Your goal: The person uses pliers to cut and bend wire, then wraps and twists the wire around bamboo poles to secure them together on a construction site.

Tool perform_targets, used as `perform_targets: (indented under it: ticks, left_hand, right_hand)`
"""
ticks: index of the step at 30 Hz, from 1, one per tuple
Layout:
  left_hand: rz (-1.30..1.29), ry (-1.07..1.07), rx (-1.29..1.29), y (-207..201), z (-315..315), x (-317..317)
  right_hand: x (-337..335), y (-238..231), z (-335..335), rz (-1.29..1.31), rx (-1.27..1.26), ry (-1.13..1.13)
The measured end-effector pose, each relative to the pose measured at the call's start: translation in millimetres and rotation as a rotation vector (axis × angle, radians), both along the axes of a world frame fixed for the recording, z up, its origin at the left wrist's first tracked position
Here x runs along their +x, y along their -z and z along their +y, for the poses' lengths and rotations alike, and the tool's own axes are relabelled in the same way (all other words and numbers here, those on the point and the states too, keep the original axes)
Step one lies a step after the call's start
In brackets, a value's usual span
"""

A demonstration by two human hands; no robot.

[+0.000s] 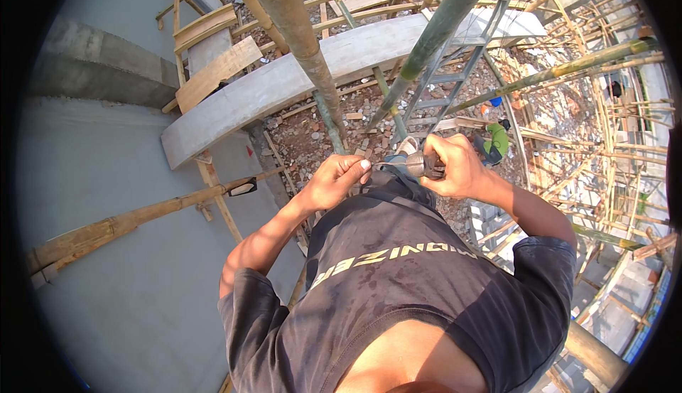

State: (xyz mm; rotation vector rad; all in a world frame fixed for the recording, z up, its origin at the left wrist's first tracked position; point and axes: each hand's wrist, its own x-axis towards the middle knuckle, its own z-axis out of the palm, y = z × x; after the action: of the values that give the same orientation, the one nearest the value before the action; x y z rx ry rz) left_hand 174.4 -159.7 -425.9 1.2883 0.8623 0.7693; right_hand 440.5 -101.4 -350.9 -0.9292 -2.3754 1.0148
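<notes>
Pliers sit gripped in the right hand, held up before the chest so their tip reaches a thin wire. Left hand pinches that wire to keep it tight.

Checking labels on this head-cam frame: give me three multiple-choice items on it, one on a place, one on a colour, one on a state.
1. Where is the small metal tool?
A. On the concrete beam
B. In the right hand
C. On the ground below

2. What colour is the top of the person on the ground?
A. Green
B. Red
C. White

3. How is the left hand?
A. Spread flat on a bamboo pole
B. Hanging at the side
C. Pinched at the thin wire by the tool

Answers:
1 B: the right hand is closed around the tool in front of the chest.
2 A: a green top shows far below, among the rubble.
3 C: thumb and fingertips meet at the wire running to the tool.
</notes>
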Motion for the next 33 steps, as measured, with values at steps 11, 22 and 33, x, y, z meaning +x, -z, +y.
perform_targets:
  ticks: [11,22,33]
  left_hand:
    - [-0.447,0.425,-0.987,9.6,-1.4,7.4]
    - [0.909,-0.447,1.086,3.2,26.8,10.3]
    - [0.638,-0.127,0.723,20.3,28.3,-7.2]
  right_hand:
    - [23.5,-12.7,14.5,-0.092,0.956,-0.651]
    - [52.2,54.2,3.2,0.131,-0.843,0.672]
    - [57.4,42.2,-9.1,0.003,-0.212,0.372]
